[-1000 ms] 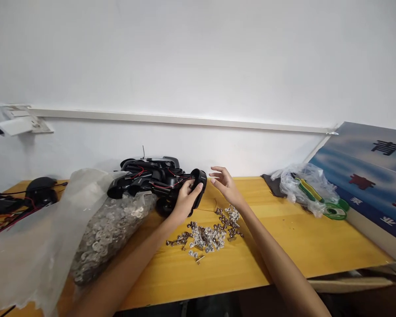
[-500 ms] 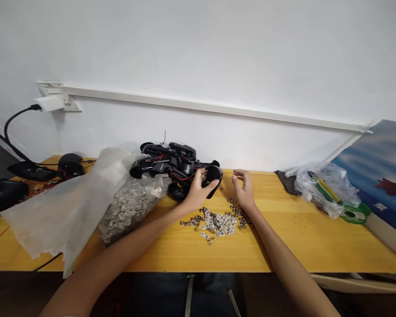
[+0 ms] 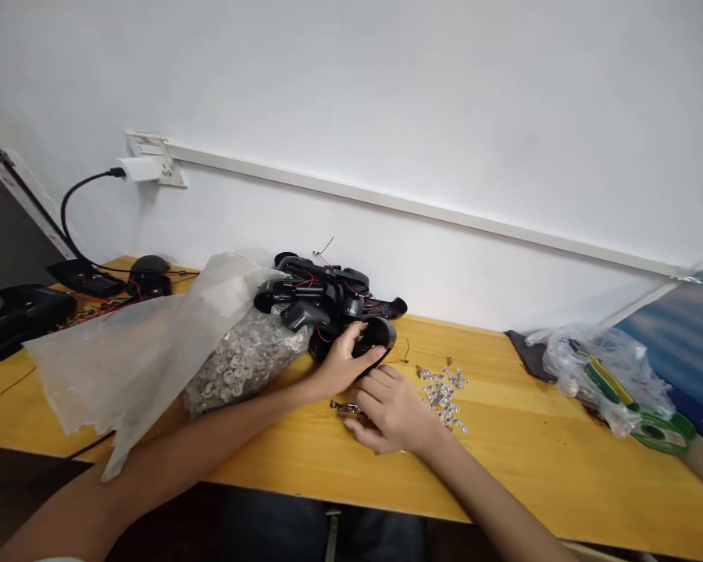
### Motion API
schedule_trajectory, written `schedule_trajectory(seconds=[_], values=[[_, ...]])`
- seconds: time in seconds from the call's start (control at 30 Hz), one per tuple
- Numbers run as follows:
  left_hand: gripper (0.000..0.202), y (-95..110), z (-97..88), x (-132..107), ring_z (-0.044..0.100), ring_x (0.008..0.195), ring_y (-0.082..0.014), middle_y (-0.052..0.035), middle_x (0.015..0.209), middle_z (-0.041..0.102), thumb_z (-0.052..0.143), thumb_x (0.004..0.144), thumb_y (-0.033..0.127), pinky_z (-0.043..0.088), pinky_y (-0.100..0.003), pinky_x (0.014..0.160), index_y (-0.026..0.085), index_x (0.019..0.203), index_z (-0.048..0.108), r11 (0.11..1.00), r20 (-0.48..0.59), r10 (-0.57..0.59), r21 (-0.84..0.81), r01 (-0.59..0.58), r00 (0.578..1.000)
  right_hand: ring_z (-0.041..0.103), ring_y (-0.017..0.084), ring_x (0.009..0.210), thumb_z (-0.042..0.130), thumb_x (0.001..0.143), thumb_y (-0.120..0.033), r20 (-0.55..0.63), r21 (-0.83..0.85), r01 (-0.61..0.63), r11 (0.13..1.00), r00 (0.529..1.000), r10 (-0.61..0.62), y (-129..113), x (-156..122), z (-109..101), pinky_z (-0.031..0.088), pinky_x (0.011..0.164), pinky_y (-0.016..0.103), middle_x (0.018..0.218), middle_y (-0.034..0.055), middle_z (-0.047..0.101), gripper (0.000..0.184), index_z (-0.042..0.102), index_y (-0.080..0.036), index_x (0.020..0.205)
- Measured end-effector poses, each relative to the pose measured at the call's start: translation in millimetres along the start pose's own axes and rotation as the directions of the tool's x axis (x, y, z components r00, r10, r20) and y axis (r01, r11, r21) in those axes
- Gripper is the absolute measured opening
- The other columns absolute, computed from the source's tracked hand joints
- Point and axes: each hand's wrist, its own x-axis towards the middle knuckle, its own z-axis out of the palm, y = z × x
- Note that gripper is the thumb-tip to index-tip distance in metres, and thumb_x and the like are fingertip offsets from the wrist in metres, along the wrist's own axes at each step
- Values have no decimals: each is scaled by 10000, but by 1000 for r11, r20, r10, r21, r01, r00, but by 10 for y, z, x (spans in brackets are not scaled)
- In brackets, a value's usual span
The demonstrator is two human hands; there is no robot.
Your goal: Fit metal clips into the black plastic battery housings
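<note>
My left hand (image 3: 343, 363) grips a round black plastic part (image 3: 376, 336) at the front of a heap of black parts with red wires (image 3: 322, 300) on the yellow table (image 3: 533, 460). Palm down, my right hand (image 3: 390, 410) lies over a scatter of small silver screws and washers (image 3: 442, 386), fingers curled onto those at its left end (image 3: 343, 407). Whether anything is pinched between the fingers is hidden.
A clear plastic bag full of silver washers (image 3: 234, 363) lies left of the heap. Black devices (image 3: 20, 312) and a plugged-in cable (image 3: 82, 211) sit at the far left. A crumpled bag with green-handled tools (image 3: 606, 375) and a solder spool (image 3: 661, 429) lies at right, beside a blue board (image 3: 697, 343).
My right hand dropped from the air near the black part onto the screw pile. The left hand kept its hold. The view swung left.
</note>
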Motion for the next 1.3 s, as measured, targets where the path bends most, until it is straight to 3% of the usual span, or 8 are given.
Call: schedule_trajectory(seconds=[0.13,0.37,0.53,0.77,0.9,1.0,1.13,1.3], values=[[471,-98,-49,89,645,1305,-324,-112,1338,718,775,910,437,476,-502,1179,219,1305,639,998,-40,38,42,-37,998,638,273,963,622,927,-331,82,100,-80,992,994,72,-86,160,-50,480,827,435,1067,99,731,219,663,-212,1106],[517,-106,-102,159,673,1237,-329,-117,1260,745,804,854,490,501,-525,1145,202,1250,639,1000,-42,8,11,-8,999,652,229,882,651,879,-197,139,126,-151,980,981,134,-44,137,-7,496,815,371,940,38,716,85,655,-231,957],[586,-14,-96,131,672,1230,-328,-118,1231,740,856,807,539,510,-509,1139,195,1232,643,999,-57,-7,-39,5,998,679,228,924,595,992,-198,75,136,-154,979,987,145,-22,110,-5,522,900,363,999,53,746,88,658,-228,1045],[550,161,-45,-153,696,1104,-289,-85,1125,734,779,885,609,569,-450,1019,202,1225,634,987,-109,-107,-132,92,988,638,204,762,491,1099,-249,12,12,-113,994,994,113,73,-8,-24,501,751,340,875,55,727,203,667,-204,1009],[561,175,-59,-175,658,1190,-276,-79,1209,702,816,870,547,516,-427,1080,223,1264,580,993,-97,-45,-109,35,994,636,197,761,490,1108,-255,2,-43,-93,995,996,93,109,-43,-50,495,743,334,867,52,721,207,666,-212,1008],[775,172,-98,-143,652,1195,-271,-80,1239,671,918,781,421,514,-422,1059,251,1389,469,992,-31,-37,-120,33,999,652,209,813,468,1111,-246,-61,-62,-66,996,996,62,115,-51,-62,515,766,350,912,71,729,205,660,-201,1054],[884,195,-168,-126,674,1030,-215,-68,1205,654,962,708,314,541,-355,911,260,1413,431,993,31,-41,-105,44,999,648,222,796,452,1109,-216,-139,-110,-64,992,989,48,119,-58,-61,516,719,369,906,77,730,205,654,-179,1112],[451,230,-177,-174,567,608,-112,9,851,658,727,918,536,480,-259,613,210,1174,548,947,73,-113,-294,130,991,647,213,780,459,1112,-221,-128,-124,-127,984,985,111,160,-88,-62,515,712,356,894,73,717,194,647,-176,1128]])
